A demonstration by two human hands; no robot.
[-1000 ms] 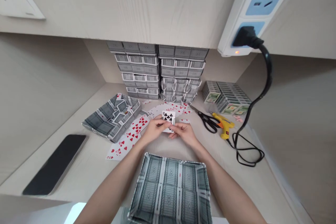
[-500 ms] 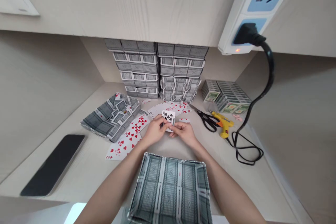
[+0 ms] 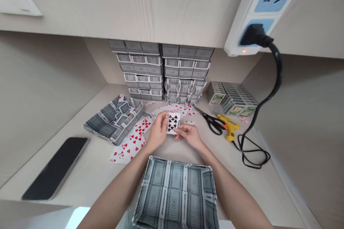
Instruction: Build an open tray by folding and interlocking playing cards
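A ten of clubs playing card [image 3: 172,122] faces up between my two hands over the middle of the desk. My left hand [image 3: 159,128] grips its left edge, thumb lying along that side. With thumb and fingers my right hand [image 3: 187,133] pinches its lower right corner. Whether more cards lie behind it, I cannot tell. Loose heart cards [image 3: 129,144] spread on the desk to the left, and more red cards [image 3: 182,109] lie just beyond my hands. Nearest me, between my forearms, is an open box made of playing cards [image 3: 176,189].
Stacked card-made boxes [image 3: 185,68] stand at the back. A card-made tray [image 3: 107,123] and a black phone [image 3: 55,168] lie left. On the right are black scissors [image 3: 212,123], a yellow glue gun [image 3: 228,126] with cord, and packed card decks [image 3: 236,96]. A power strip [image 3: 260,14] hangs above.
My left thumb has drawn back from the card's face to its left edge, so more of the ten of clubs shows. My right hand keeps its pinch, nearly unmoved.
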